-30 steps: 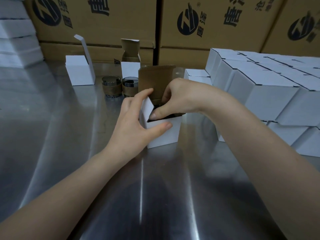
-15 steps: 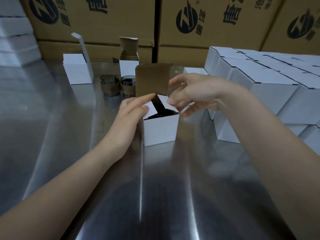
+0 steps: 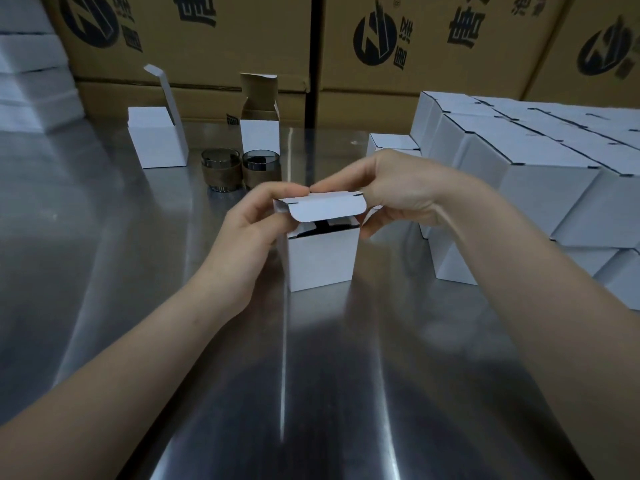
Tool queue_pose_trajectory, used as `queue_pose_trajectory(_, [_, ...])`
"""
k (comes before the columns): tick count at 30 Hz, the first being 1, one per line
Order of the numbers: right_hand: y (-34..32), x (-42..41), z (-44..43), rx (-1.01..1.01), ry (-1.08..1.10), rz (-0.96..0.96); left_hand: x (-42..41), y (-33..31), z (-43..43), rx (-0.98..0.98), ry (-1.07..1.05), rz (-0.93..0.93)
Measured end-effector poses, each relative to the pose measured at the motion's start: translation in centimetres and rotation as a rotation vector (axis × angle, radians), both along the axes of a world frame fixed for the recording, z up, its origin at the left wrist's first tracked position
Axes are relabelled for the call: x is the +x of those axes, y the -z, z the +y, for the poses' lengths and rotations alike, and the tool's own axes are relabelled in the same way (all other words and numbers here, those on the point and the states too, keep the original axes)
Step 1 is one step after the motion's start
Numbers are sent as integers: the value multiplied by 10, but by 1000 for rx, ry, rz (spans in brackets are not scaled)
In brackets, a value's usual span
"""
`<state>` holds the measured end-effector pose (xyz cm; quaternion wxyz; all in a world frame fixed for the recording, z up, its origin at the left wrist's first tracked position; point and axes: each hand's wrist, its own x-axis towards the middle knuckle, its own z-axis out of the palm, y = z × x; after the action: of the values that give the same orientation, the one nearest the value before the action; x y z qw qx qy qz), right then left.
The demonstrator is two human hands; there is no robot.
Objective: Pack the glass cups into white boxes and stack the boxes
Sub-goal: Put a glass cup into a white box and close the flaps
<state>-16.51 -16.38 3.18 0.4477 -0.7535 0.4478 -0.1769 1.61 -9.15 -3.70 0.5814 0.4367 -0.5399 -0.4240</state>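
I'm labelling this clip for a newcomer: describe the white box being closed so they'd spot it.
On the steel table, left of the stack of closed white boxes, one white box stands alone nearest the camera. Unlike the two open boxes behind it, its lid, pinched by the left hand and right hand, is folded down but not yet tucked in.

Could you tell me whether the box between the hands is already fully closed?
No, the lid is folded over the box but not tucked in, and a dark gap shows beneath it.
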Motion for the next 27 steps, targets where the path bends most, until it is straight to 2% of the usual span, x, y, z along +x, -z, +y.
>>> queue_pose_trajectory(6, [-8, -4, 2, 15, -140, 108, 2, 3, -2, 46, 14, 50])
queue_pose_trajectory(13, [-14, 0, 7, -2, -128, 227, 1, 5, -4, 41, 16, 119])
queue_pose_trajectory(15, [-16, 1, 8, -36, -174, 296, 4, 7, -3, 10, 43, 36])
queue_pose_trajectory(20, [-21, -1, 14, -142, -351, 440, 8, 13, 2, -20, 153, -316])
queue_pose_trajectory(22, [-20, -1, 13, -173, -310, 428, 7, 14, 3, -66, 131, -338])
queue_pose_trajectory(27, [-21, -4, 12, -165, -291, 360, 7, 13, 2, -115, 128, -261])
